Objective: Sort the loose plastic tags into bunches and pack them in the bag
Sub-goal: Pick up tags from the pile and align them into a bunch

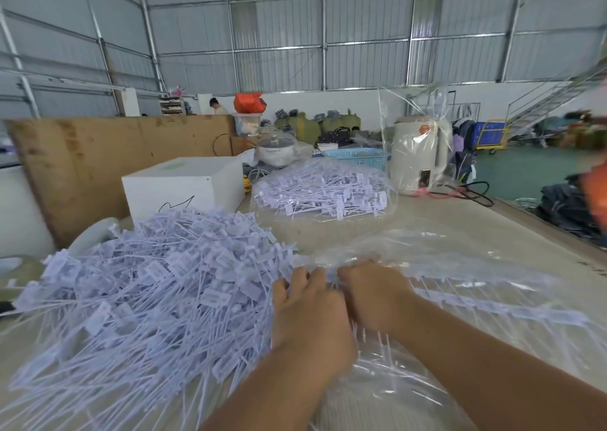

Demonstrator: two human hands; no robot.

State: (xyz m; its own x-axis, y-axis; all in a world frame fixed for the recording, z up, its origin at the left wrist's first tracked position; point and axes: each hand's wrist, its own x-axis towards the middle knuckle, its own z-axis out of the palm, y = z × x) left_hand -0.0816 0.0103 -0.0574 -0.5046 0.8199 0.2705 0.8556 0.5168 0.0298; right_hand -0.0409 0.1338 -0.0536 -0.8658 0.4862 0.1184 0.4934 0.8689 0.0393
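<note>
A big heap of loose pale-lilac plastic tags (138, 292) covers the near left of the table. A clear plastic bag (443, 266) lies crumpled to its right, with a few tags (512, 306) showing through it. My left hand (308, 312) and my right hand (374, 292) sit side by side at the heap's right edge, fingers curled into tags and bag film. What each finger holds is hidden. Farther back lies a second clear bag full of tags (322, 194).
A white box (184, 184) stands behind the heap, with a brown board (98, 161) leaning at the left. A cream kettle wrapped in plastic (417, 158), a blue basket (358, 156) and a lidded pot (277, 150) stand at the back. The table edge runs along the right.
</note>
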